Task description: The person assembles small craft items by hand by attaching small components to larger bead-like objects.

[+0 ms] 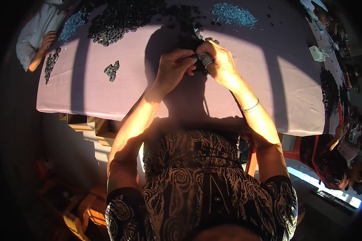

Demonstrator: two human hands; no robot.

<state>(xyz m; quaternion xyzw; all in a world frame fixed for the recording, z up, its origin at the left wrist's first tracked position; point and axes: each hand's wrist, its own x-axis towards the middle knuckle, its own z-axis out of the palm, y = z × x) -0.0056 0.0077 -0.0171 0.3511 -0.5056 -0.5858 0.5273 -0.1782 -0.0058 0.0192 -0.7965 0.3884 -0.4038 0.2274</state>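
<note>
Both hands raised together over the middle of the worktop (245, 104), which is draped in a pale lilac cloth. Right hand (219, 60) is closed round a short stack of grey ring-shaped parts (205, 59), pinched between thumb and fingers. Left hand (173, 66) is curled, fingertips bent in toward the stack and touching or just beside it; whether it grips a piece of its own I cannot tell (its fingers hide the contact).

The stack is held just above the cloth, near the body, probably so both hands can work on it at once with the supply within reach: the big heap of dark rings (120, 20) lies just beyond.

Long axis of the stack seems to run roughly up-and-away from the person, slightly tilted left; which end leads is unclear.

A small cluster of rings (112, 71) sits apart to the left; a pile of pale blue-grey bits (233, 14) far side
</note>
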